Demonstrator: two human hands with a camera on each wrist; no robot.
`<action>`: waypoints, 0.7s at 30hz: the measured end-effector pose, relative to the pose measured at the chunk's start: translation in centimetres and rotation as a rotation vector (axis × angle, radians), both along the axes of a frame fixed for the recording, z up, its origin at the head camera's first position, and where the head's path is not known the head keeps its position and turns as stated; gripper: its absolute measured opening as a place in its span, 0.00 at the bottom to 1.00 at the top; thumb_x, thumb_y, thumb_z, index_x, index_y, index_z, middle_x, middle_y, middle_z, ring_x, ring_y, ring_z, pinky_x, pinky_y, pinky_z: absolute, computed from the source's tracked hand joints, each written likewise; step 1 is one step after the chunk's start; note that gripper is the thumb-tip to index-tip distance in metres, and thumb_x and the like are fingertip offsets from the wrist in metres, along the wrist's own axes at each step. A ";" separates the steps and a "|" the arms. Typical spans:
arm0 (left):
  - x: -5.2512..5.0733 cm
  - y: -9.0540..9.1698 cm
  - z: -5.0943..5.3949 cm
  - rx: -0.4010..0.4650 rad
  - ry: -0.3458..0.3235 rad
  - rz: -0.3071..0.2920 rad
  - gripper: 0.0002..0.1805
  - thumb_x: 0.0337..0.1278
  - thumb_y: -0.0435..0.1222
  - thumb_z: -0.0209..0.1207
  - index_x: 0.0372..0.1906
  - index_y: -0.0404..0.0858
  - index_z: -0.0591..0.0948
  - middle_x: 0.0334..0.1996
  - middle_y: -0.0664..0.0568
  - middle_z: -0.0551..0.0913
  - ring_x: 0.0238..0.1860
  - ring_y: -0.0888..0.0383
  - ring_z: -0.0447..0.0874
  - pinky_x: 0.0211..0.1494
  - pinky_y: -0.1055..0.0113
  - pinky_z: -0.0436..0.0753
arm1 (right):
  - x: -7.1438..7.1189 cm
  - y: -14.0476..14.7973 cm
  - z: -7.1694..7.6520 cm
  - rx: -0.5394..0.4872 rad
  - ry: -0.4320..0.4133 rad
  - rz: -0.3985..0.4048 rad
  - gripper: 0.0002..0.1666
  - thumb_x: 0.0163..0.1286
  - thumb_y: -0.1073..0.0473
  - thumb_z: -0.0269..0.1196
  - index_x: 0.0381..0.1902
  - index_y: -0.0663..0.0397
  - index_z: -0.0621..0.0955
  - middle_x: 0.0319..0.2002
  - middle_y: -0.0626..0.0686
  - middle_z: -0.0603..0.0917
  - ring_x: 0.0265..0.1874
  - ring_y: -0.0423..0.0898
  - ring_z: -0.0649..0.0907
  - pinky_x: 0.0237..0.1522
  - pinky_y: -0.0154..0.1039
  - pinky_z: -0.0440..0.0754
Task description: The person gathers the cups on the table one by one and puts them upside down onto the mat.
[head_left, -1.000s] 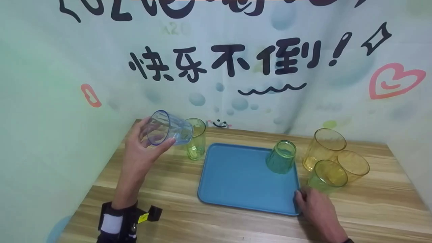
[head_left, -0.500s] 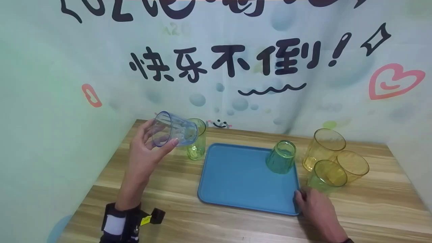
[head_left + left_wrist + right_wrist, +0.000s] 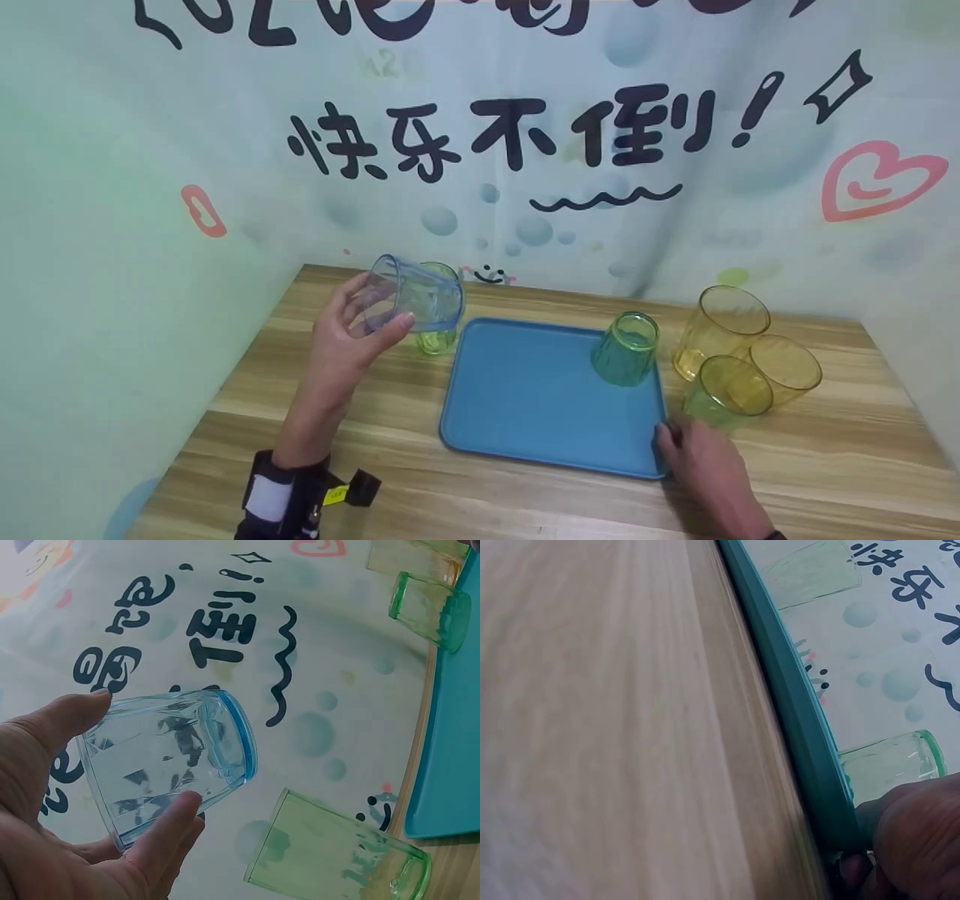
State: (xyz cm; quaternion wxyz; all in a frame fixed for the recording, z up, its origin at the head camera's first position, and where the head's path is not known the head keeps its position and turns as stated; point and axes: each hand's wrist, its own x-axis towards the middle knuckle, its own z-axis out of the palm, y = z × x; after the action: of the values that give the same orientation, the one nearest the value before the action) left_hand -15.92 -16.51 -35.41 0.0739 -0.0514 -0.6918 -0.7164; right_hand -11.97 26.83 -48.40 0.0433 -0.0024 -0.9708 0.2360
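Note:
My left hand (image 3: 349, 330) holds a clear blue cup (image 3: 427, 296) in the air, thumb on one side and fingers on the other. The cup lies on its side, its mouth toward the palm and its base pointing right. Behind it, partly hidden, a tall green cup (image 3: 337, 851) stands on the table. With thumb and fingers, my right hand (image 3: 705, 457) grips the near right corner of a blue tray (image 3: 540, 405); the right wrist view shows the thumb at the tray rim (image 3: 802, 720). A green cup (image 3: 626, 352) sits upside down at the tray's far right.
Right of the tray stand two yellow cups (image 3: 701, 341) (image 3: 787, 367) and a yellow-green cup (image 3: 724, 397), mouths up and close together. The wooden table (image 3: 375, 450) meets a printed cloth backdrop (image 3: 480, 150) at its far edge and sides.
My left hand has moved right and slightly down with the blue cup, which now covers more of the tall green cup. The right hand and tray have stayed in place.

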 end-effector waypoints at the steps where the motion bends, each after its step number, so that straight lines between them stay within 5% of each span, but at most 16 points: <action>1: 0.0 0.1 -0.1 0.009 -0.003 -0.009 0.44 0.57 0.35 0.71 0.76 0.39 0.62 0.65 0.44 0.72 0.61 0.43 0.75 0.56 0.57 0.82 | 0.0 0.0 0.0 -0.001 0.001 0.001 0.18 0.73 0.57 0.60 0.21 0.50 0.71 0.16 0.48 0.68 0.17 0.47 0.71 0.18 0.44 0.66; 21: 0.6 1.9 -1.8 0.191 -0.046 -0.076 0.44 0.54 0.31 0.69 0.74 0.34 0.61 0.67 0.37 0.68 0.64 0.38 0.72 0.56 0.54 0.81 | -0.1 0.1 -0.1 0.004 0.003 -0.001 0.19 0.72 0.58 0.60 0.20 0.50 0.70 0.16 0.47 0.68 0.18 0.48 0.70 0.20 0.45 0.65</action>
State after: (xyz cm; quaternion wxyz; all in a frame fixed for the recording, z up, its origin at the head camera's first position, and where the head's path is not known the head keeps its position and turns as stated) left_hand -15.31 -14.62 -37.21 0.0354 -0.0539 -0.6194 -0.7824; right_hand -12.03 26.88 -48.51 0.0450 -0.0022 -0.9712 0.2339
